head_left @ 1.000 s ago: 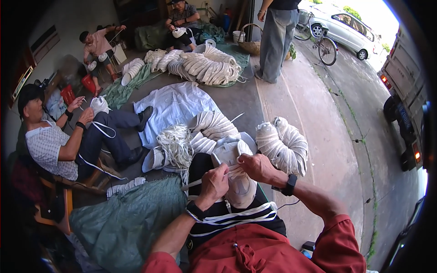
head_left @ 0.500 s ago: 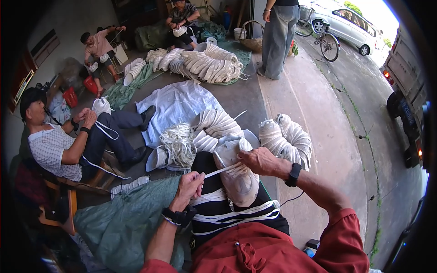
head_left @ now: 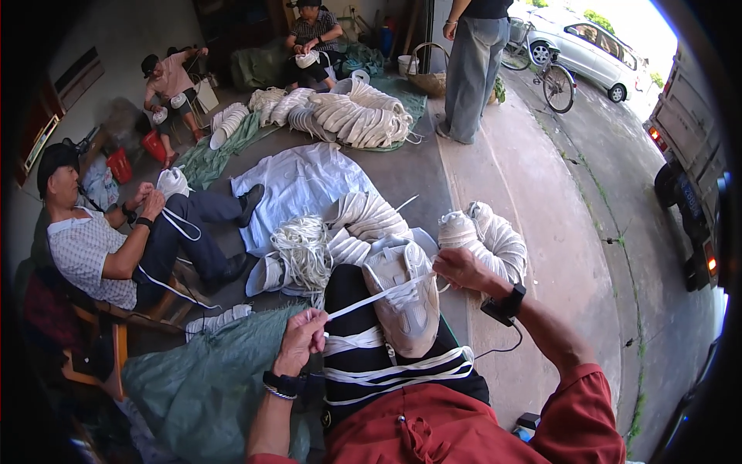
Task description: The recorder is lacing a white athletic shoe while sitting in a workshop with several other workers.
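On my lap lies a white shoe upper [head_left: 407,313], toe toward me, with lace threaded across its front. A flat white shoelace [head_left: 371,299] runs taut over it from hand to hand. My left hand [head_left: 301,336], left of the shoe, pinches one end of the stretch between thumb and fingers. My right hand [head_left: 462,271] is closed on the other end, just right of the shoe's upper part. More white laces [head_left: 402,374] lie in loose strands over my dark-clad thighs.
A heap of laces [head_left: 300,241] and stacked shoe uppers [head_left: 367,215] lie ahead, beside a white sheet [head_left: 305,174]. Another stack [head_left: 495,240] stands right. A green sheet [head_left: 201,394] lies at left. A seated person [head_left: 100,247] handles a shoe there; others are farther back.
My hands have moved apart; the right went right, off the shoe's tongue, and the left slightly left and down. The lace between them now spans a longer stretch across the shoe.
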### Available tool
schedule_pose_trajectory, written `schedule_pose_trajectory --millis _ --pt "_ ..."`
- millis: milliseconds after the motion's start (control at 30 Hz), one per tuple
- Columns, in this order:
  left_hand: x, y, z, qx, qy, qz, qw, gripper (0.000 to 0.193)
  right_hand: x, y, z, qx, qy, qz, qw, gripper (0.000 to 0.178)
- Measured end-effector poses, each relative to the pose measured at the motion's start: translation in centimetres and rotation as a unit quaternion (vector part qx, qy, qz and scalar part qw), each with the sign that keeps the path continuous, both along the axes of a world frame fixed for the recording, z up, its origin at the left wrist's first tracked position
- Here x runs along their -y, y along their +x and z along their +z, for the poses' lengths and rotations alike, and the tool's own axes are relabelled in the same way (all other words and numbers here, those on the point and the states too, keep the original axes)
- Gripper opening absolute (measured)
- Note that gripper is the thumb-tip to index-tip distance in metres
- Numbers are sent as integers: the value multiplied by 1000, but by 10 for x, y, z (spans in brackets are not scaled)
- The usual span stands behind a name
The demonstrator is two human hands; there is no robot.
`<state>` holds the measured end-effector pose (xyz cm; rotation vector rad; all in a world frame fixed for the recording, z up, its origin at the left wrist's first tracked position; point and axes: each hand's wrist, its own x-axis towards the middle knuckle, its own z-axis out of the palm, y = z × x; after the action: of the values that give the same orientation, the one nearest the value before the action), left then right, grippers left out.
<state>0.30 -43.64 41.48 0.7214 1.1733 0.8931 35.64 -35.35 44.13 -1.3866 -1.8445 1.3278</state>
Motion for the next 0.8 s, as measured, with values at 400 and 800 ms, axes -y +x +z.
schedule_pose_trajectory --millis 400,800 --pt "25 -202 -27 182 92 492 846 23 14 218 94 -437 19 -305 846 17" --pt "-26 8 -13 -197 211 136 948 14 88 331 8 -585 -12 -495 643 13"
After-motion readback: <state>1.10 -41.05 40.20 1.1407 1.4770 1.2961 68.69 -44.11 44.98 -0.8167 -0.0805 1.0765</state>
